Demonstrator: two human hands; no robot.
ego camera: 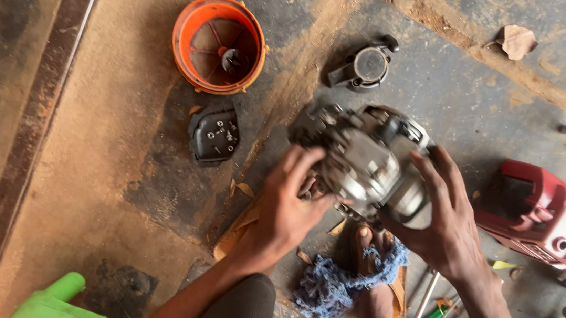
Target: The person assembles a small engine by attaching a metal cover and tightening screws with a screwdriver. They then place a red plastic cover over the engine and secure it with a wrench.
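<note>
Dusty concrete floor (123,164); grey metal engine block (366,161) between 2 hands, left hand (285,204) and right hand (446,220) fingers curled, gripping its sides.

engine (366,161) held between both hands over the floor (116,164)
left hand (288,211) on its left, right hand (444,219) on its right; rag (333,285) below it, round cover (219,43) and small cover (214,134) to the left, housing (539,213) to the right.
</note>
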